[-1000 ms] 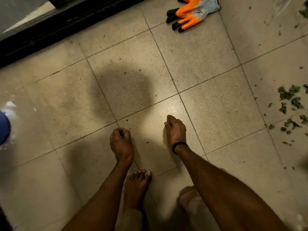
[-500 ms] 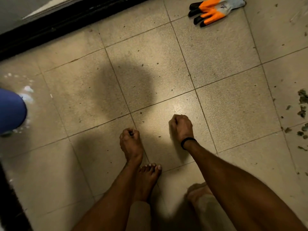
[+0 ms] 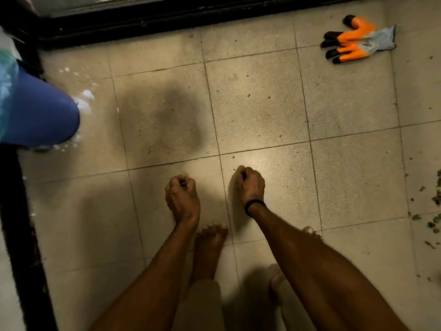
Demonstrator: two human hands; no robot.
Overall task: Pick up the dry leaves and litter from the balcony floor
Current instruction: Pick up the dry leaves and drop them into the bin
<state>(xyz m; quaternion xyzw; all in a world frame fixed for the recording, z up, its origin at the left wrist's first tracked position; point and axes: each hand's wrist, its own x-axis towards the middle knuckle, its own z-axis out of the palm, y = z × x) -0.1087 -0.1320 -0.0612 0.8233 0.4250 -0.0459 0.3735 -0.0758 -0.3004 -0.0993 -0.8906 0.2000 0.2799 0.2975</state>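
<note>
- Dry leaf fragments (image 3: 437,199): a loose scatter of small greenish-brown bits on the tiled floor (image 3: 353,175) at the right edge of the view, well apart from both hands; smaller dark specks dot the tiles across the scene.
- Left hand (image 3: 182,199): held just above the floor near the centre, back of the hand up, fingers curled into a closed fist. A small dark spot shows at the opening of the fist; whether it is litter cannot be told.
- Right hand (image 3: 250,185): beside the left and slightly farther, likewise a closed fist with fingers curled under. Whether anything is enclosed cannot be told.
- Black wristband (image 3: 254,206): encircles the right wrist.
- Bare feet: the left foot (image 3: 207,249) stands on the tiles between the two forearms; the toes of the right foot (image 3: 310,231) show just past the right forearm.
- Work glove (image 3: 358,41): orange and grey with black fingertips, lying flat on the floor at far right, fingers pointing left.
- Blue container (image 3: 40,115): at the left edge, with translucent plastic film (image 3: 4,91) over its left side and white specks (image 3: 86,96) on the floor around its base.
- Black threshold (image 3: 167,17): runs along the far edge of the tiles; a dark strip also borders the left side.
</note>
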